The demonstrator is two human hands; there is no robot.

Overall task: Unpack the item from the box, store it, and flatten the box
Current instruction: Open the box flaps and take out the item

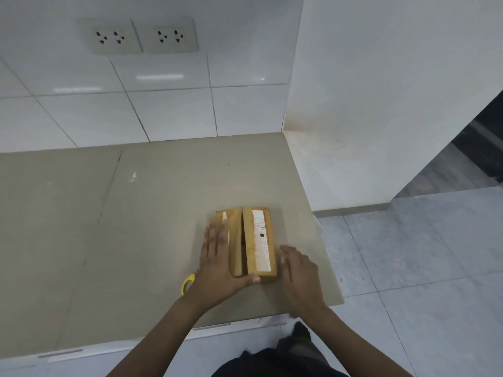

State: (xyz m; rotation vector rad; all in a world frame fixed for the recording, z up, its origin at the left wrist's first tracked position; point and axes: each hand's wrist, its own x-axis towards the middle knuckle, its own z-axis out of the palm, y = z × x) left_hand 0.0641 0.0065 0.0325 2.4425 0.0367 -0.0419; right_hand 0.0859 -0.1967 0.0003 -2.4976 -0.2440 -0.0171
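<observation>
A small brown cardboard box [258, 240] lies on the beige counter [136, 213], near its right edge. Its two top flaps are down with a dark slit between them, and a white label runs along the right flap. My left hand [220, 259] lies flat against the box's left side, fingers spread, thumb across the near end. My right hand [299, 276] rests against the box's near right corner, fingers together. The item inside is hidden.
A yellow scissors handle [187, 282] pokes out from under my left wrist. The counter ends just right of the box, with grey floor tiles [408, 254] below. A tiled wall with two double sockets [138, 36] stands behind.
</observation>
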